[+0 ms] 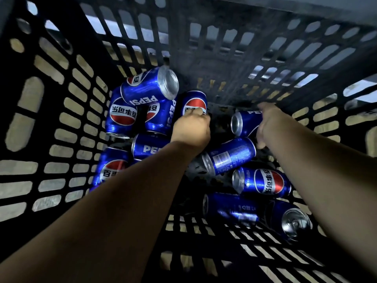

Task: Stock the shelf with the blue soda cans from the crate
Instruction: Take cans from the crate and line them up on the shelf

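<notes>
**Gripping Cans Inside the Crate**

Head view: our left hand (191, 127) curls its fingers round an upright blue can (194, 103); our right hand (269, 123) wraps a lying can (245, 122). Both sit on the crate (61, 99) floor. We judge them rigid, weighty, slick: grip mid-body.

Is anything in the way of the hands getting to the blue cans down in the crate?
Nothing visible. The left hand already has its grip on one Pepsi can, and the right hand is on another Pepsi can. The black crate is open at the top.
</notes>
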